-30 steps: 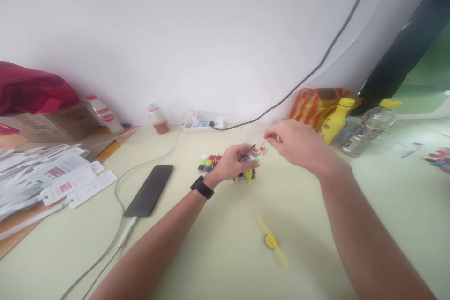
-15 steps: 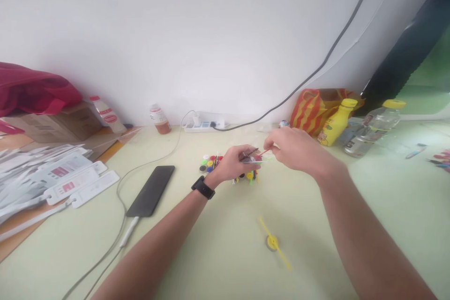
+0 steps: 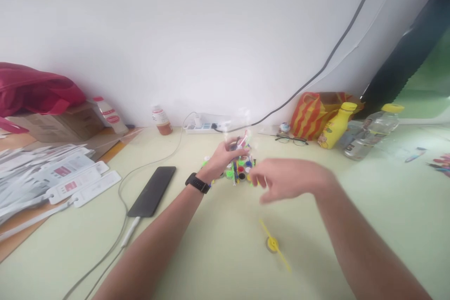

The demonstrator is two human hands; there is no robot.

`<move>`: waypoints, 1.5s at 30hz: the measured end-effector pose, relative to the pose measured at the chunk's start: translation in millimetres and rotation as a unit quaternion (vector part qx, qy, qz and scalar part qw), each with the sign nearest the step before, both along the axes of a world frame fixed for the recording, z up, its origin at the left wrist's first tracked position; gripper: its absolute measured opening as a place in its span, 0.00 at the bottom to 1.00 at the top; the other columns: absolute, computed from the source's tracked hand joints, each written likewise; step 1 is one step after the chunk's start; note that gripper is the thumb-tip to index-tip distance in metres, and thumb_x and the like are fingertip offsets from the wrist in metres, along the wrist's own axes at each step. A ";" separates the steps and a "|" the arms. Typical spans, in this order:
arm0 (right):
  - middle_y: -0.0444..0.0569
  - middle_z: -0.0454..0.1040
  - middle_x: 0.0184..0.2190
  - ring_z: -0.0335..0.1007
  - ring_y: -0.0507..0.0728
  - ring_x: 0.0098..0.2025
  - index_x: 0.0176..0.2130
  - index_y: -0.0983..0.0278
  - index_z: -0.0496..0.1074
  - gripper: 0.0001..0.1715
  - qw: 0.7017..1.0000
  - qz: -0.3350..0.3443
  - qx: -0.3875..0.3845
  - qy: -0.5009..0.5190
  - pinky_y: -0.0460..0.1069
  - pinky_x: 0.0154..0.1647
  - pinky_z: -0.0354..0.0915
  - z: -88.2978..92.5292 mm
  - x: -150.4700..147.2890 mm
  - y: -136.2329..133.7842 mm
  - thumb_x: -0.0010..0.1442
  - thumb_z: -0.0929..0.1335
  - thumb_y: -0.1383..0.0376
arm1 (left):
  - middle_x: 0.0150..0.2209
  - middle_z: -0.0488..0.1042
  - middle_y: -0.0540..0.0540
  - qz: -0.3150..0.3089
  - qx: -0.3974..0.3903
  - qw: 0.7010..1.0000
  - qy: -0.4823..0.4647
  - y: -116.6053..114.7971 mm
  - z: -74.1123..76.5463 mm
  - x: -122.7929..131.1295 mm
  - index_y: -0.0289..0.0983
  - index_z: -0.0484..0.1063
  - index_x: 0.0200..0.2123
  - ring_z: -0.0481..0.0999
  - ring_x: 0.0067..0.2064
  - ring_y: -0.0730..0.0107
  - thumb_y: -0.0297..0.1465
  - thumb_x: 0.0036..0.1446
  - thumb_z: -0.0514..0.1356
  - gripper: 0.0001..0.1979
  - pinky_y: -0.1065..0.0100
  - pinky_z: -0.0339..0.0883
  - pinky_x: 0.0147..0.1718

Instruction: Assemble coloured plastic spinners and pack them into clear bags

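Note:
My left hand (image 3: 227,154), with a black watch (image 3: 197,183) on its wrist, is closed on a clear plastic packet (image 3: 242,124) with thin coloured sticks in it, one pink. The packet is blurred. Just under that hand, a cluster of small coloured round pieces (image 3: 241,169) and sticks lies on the table. My right hand (image 3: 286,179) hovers to the right of the cluster, fingers apart and holding nothing. Nearer to me, a yellow stick with a round yellow hub (image 3: 272,244) lies by itself.
A black phone (image 3: 152,191) on a charging cable is to the left. Along the wall stand a power strip (image 3: 204,126), a bottle of brown liquid (image 3: 162,121), glasses (image 3: 291,139), a striped bag (image 3: 307,115), a yellow bottle (image 3: 336,126) and a clear bottle (image 3: 374,131). White tags (image 3: 73,168) pile at far left.
My right hand has come away from the packet, down and toward me, its fingers opening. My left hand has shifted a little left and away from me with the packet, uncovering more pieces.

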State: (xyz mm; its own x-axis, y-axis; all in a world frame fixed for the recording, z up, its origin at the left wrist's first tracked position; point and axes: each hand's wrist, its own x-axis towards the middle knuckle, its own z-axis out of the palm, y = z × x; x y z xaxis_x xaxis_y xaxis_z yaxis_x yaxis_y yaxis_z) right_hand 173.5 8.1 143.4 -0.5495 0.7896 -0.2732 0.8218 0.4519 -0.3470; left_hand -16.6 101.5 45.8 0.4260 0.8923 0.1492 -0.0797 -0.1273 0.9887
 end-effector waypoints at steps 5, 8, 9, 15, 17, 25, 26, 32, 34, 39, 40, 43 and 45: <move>0.43 0.77 0.26 0.75 0.58 0.29 0.29 0.62 0.75 0.21 0.951 0.080 -0.209 -0.212 0.47 0.26 0.64 -36.6 -52.9 6.9 0.35 0.83 0.63 | 0.44 0.81 0.41 0.022 -0.001 0.999 0.032 10.0 -6.8 -4.6 0.36 0.76 0.52 0.83 0.41 0.60 0.38 0.49 0.76 0.28 0.62 0.75 0.42; 0.44 0.77 0.24 0.77 0.59 0.29 0.24 0.63 0.72 0.17 0.942 0.089 -0.230 -0.229 0.49 0.28 0.68 -43.5 -66.7 4.9 0.39 0.81 0.66 | 0.44 0.82 0.41 0.018 0.017 0.998 0.055 10.6 -5.6 -6.0 0.37 0.76 0.51 0.83 0.41 0.60 0.39 0.50 0.75 0.27 0.62 0.75 0.42; 0.44 0.78 0.25 0.78 0.60 0.29 0.24 0.63 0.72 0.15 0.942 0.090 -0.230 -0.226 0.49 0.28 0.68 -44.3 -67.6 3.9 0.40 0.80 0.68 | 0.44 0.82 0.41 0.016 0.022 0.998 0.060 10.2 -4.4 -6.2 0.37 0.76 0.51 0.83 0.41 0.59 0.39 0.50 0.75 0.26 0.62 0.75 0.41; 0.46 0.80 0.32 0.78 0.61 0.34 0.32 0.63 0.75 0.15 0.958 0.123 -0.206 -0.159 0.48 0.27 0.66 -48.9 -52.4 10.9 0.41 0.76 0.72 | 0.40 0.82 0.42 0.014 0.035 0.995 0.092 6.5 3.4 -6.2 0.36 0.78 0.48 0.82 0.37 0.62 0.40 0.48 0.76 0.26 0.68 0.72 0.33; 0.45 0.80 0.35 0.78 0.59 0.35 0.38 0.61 0.75 0.18 0.973 0.118 -0.180 -0.086 0.46 0.27 0.64 -45.0 -41.4 15.6 0.44 0.77 0.69 | 0.38 0.82 0.43 0.008 0.040 0.994 0.105 4.9 5.7 -6.6 0.36 0.78 0.49 0.80 0.35 0.64 0.40 0.48 0.76 0.27 0.70 0.69 0.29; 0.44 0.81 0.33 0.78 0.56 0.33 0.42 0.59 0.78 0.11 0.971 -0.039 0.028 0.235 0.48 0.32 0.71 10.0 20.9 11.4 0.59 0.70 0.69 | 0.41 0.81 0.40 -0.042 0.078 0.988 0.129 4.5 5.4 -7.5 0.32 0.80 0.49 0.81 0.42 0.59 0.40 0.49 0.75 0.26 0.66 0.74 0.37; 0.45 0.81 0.33 0.79 0.57 0.35 0.41 0.59 0.78 0.09 0.958 -0.066 0.076 0.269 0.49 0.33 0.72 15.8 26.5 10.6 0.59 0.71 0.67 | 0.40 0.81 0.41 -0.047 0.078 0.987 0.135 4.9 3.6 -6.9 0.33 0.80 0.48 0.81 0.42 0.59 0.40 0.49 0.75 0.26 0.65 0.74 0.39; 0.49 0.80 0.36 0.80 0.60 0.39 0.37 0.60 0.75 0.03 0.771 -0.240 0.411 0.422 0.55 0.43 0.76 24.4 34.2 13.4 0.59 0.73 0.65 | 0.42 0.81 0.41 -0.085 0.044 0.986 0.140 -0.1 -5.5 1.9 0.35 0.79 0.51 0.81 0.39 0.61 0.44 0.50 0.74 0.28 0.64 0.76 0.36; 0.48 0.80 0.35 0.80 0.60 0.38 0.37 0.60 0.75 0.01 0.751 -0.248 0.450 0.414 0.55 0.42 0.75 19.9 31.0 17.1 0.61 0.71 0.66 | 0.43 0.81 0.40 -0.083 0.066 0.983 0.147 -4.3 -5.2 6.4 0.34 0.80 0.49 0.81 0.40 0.60 0.43 0.51 0.74 0.26 0.65 0.75 0.36; 0.47 0.80 0.34 0.78 0.59 0.37 0.35 0.61 0.73 0.05 0.791 -0.208 0.460 0.345 0.52 0.40 0.71 8.0 15.5 23.7 0.63 0.67 0.68 | 0.38 0.81 0.42 -0.080 0.105 0.980 0.148 -13.5 -3.1 16.2 0.34 0.80 0.46 0.81 0.39 0.61 0.43 0.52 0.73 0.22 0.66 0.73 0.36; 0.48 0.80 0.33 0.77 0.59 0.37 0.35 0.61 0.73 0.06 0.807 -0.202 0.450 0.325 0.52 0.40 0.69 6.6 11.0 23.5 0.63 0.66 0.68 | 0.38 0.81 0.43 -0.074 0.105 0.981 0.143 -14.6 -3.1 17.6 0.34 0.80 0.45 0.81 0.38 0.62 0.43 0.53 0.73 0.22 0.66 0.73 0.35; 0.48 0.79 0.33 0.76 0.60 0.39 0.35 0.60 0.73 0.09 0.851 -0.193 0.403 0.275 0.51 0.40 0.66 4.1 -2.6 20.4 0.64 0.64 0.68 | 0.37 0.80 0.44 -0.061 0.104 0.985 0.126 -16.9 -2.7 20.2 0.34 0.80 0.42 0.80 0.36 0.63 0.42 0.51 0.73 0.21 0.66 0.72 0.34; 0.48 0.79 0.32 0.76 0.60 0.38 0.36 0.59 0.73 0.10 0.870 -0.181 0.375 0.263 0.51 0.39 0.65 3.0 -9.3 18.5 0.65 0.63 0.68 | 0.35 0.80 0.44 -0.057 0.107 0.986 0.118 -18.0 -1.2 20.7 0.34 0.80 0.40 0.79 0.34 0.64 0.43 0.49 0.74 0.20 0.66 0.71 0.32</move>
